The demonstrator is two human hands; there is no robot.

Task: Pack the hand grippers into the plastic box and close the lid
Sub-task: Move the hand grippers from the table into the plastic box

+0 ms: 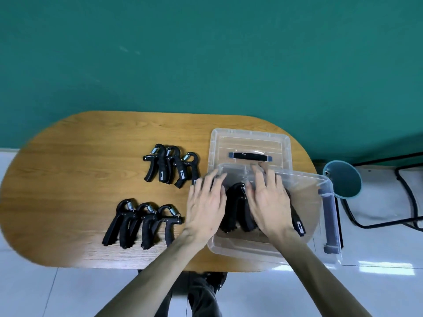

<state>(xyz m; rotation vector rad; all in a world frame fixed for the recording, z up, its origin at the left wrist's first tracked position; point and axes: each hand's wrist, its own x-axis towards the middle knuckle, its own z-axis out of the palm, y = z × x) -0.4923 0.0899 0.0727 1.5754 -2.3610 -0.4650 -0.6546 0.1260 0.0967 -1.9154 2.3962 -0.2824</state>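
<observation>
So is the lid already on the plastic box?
No, the clear lid with its dark handle lies flat on the wooden table behind the open plastic box, which both hands reach into.

Single head-worn wide-angle view, looking steeply down and forward from close above the wooden table (68, 179), forearms entering from the bottom edge, green wall (206, 53) filling the top, fisheye bending at edges.
</observation>
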